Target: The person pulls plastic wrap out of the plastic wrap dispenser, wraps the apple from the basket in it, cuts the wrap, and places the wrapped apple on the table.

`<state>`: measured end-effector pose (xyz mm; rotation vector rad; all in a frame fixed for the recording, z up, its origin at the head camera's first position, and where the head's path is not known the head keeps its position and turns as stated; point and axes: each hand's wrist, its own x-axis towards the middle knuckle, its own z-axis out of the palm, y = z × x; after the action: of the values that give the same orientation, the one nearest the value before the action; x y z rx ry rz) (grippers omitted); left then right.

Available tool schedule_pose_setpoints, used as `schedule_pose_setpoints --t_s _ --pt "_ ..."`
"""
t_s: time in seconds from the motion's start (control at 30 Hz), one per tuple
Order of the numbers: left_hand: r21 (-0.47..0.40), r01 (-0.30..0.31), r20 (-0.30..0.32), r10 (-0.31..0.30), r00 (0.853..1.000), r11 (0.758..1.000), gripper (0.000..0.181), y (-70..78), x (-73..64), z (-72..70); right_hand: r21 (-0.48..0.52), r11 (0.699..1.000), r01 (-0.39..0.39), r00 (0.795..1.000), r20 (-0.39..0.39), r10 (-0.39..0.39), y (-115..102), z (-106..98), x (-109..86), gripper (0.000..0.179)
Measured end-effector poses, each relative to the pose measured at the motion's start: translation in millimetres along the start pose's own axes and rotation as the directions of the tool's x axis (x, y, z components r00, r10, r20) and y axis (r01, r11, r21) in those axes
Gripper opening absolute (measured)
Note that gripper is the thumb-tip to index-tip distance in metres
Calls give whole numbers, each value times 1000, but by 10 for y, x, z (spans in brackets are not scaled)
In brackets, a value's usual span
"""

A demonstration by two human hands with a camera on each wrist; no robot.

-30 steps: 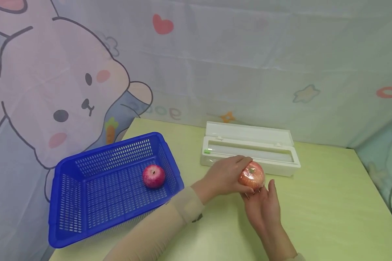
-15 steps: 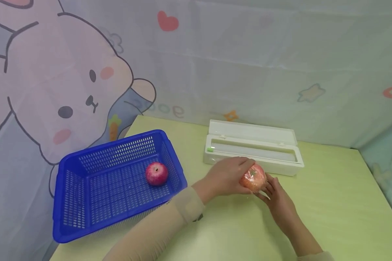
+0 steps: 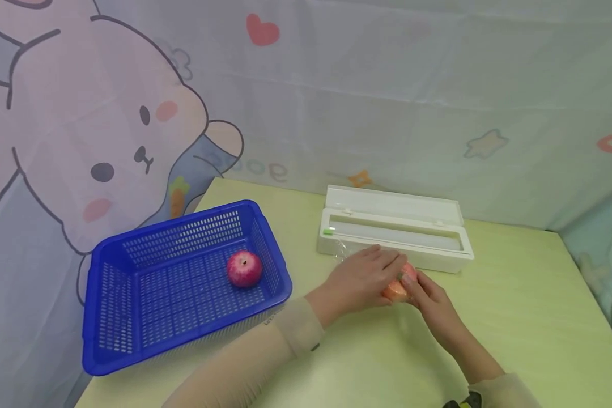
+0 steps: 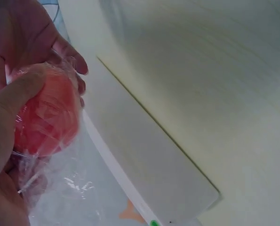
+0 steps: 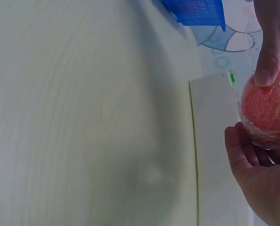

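The pale green table (image 3: 515, 340) runs from its left edge, beside the rabbit-print curtain (image 3: 107, 130), to a right edge near the teal cloth; its broad front right part lies bare, and so does the strip between basket and hands. The blue basket (image 3: 132, 340) sits at the table's left edge, its near corner reaching the front, with a red apple (image 3: 244, 268) inside, near the right wall. The white film dispenser box (image 3: 395, 232) lies along the back with its lid open, just behind the hands and well apart from the basket.

The left forearm, in a beige sleeve, reaches in from the lower left. The left hand (image 3: 362, 277) lies over the top of the wrapped apple (image 3: 398, 288), fingers curled round it, the thumb pressing its side in the left wrist view. The right hand (image 3: 430, 303) comes in from the lower right and cups the apple from the near right side, fingers curved against the film. The apple is held low over the table, just in front of the box.

From the head view most of the apple is hidden under the left hand. Loose clear film (image 4: 69, 188) trails below it, its edges hard to trace. Whether the apple touches the table cannot be told.
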<state>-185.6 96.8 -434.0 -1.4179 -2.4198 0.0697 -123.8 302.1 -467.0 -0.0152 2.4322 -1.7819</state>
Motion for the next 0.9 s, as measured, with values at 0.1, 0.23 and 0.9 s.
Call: schedule_pose_setpoints --t_s 0.1,0.23,0.9 --pt "84 48 29 -50 998 995 86 46 -13 -6 112 994 2 1000 -16 0 41 38 31 62" --pt "160 141 54 -151 987 977 84 133 -49 3 181 983 -7 999 -45 16 94 59 47 62" --pt "-432 246 -109 -321 941 868 78 300 -230 412 296 954 36 998 -58 -19 -32 16 -21 62"
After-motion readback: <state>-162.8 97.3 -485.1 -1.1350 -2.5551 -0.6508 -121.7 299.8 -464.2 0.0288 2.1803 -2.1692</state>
